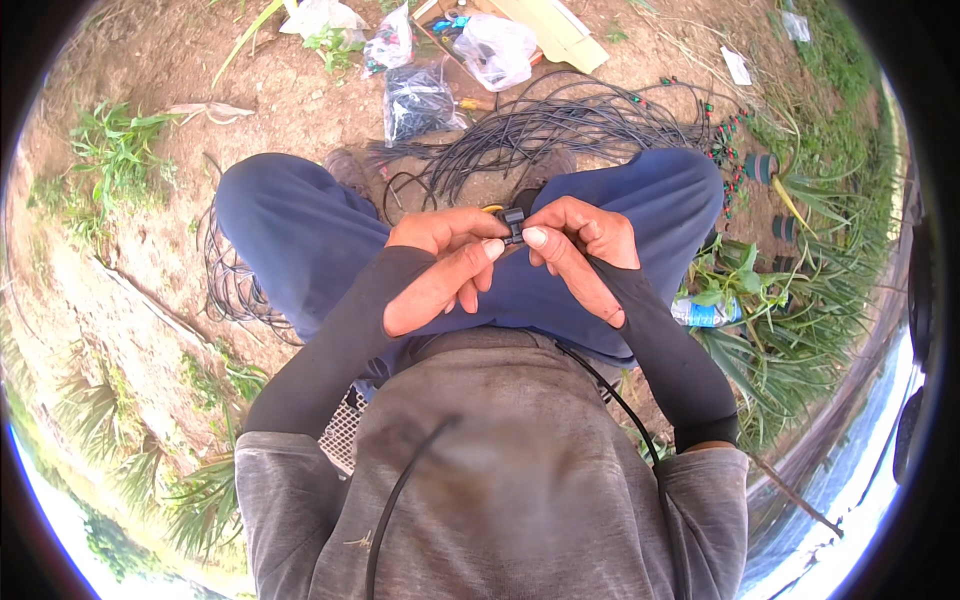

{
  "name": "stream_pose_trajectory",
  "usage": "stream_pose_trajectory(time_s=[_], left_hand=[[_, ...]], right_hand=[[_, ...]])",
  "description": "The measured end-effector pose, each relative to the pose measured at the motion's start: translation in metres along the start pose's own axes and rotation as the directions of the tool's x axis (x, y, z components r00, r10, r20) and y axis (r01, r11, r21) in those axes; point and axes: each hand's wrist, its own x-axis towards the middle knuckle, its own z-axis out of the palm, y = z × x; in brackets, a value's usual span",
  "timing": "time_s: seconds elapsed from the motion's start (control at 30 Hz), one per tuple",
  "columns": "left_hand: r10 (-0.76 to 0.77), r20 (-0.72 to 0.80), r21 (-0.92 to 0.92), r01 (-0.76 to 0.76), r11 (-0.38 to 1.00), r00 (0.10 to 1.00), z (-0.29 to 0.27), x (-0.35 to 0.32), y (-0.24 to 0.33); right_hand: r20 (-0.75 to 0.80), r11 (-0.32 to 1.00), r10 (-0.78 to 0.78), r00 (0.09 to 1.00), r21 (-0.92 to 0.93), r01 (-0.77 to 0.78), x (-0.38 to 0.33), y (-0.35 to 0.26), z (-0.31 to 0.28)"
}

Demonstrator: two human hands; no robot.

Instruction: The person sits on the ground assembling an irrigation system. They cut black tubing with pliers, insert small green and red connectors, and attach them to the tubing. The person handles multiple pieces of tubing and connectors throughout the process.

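Above my lap, a small black plastic fitting (512, 226) is pinched between the fingertips of both hands. My left hand (440, 262) grips its left side with thumb and forefinger, the other fingers curled below. From the right, my right hand (583, 246) holds it between thumb and fingers. Part of the fitting is hidden by the fingertips, and something yellow (492, 209) shows just behind it. Beyond my crossed legs lies a bundle of thin black tubes (560, 118). Small red and green pieces (730, 150) sit around the tubes' right ends.
A clear bag of black parts (418, 105) lies past my feet, near an opened cardboard box (568, 38) with a whitish plastic bag (496, 50). More black tubing (232, 275) is at my left. A bottle (708, 312) and spiky plants (800, 340) are on the right.
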Motion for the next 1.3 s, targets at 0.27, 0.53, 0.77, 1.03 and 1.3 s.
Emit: stream_pose_trajectory(time_s=[0.27, 0.53, 0.77, 1.03, 1.3], left_hand=[[-0.013, 0.121, -0.136, 0.029, 0.990, 0.993, -0.009, 0.011, -0.013], [-0.038, 0.195, 0.087, 0.021, 0.996, 0.980, -0.014, 0.005, -0.014], [0.017, 0.145, 0.343, -0.067, 0.937, 0.989, -0.011, -0.003, -0.025], [-0.183, 0.148, 0.481, 0.091, 0.872, 0.972, -0.004, -0.003, -0.026], [0.208, 0.162, 0.526, -0.262, 0.809, 0.965, 0.004, -0.001, -0.060]], right_hand=[[-0.001, 0.998, -0.022, 1.000, -0.060, 0.022, 0.001, -0.003, 0.005], [0.160, 0.719, -0.558, 0.814, -0.397, 0.571, 0.004, 0.017, -0.004], [0.366, 0.593, -0.484, 0.795, -0.530, 0.606, -0.003, 0.012, -0.005], [0.445, 0.489, -0.447, 0.776, -0.605, 0.629, -0.008, 0.020, 0.002], [0.442, 0.578, -0.394, 0.806, -0.562, 0.592, -0.012, 0.028, 0.004]])
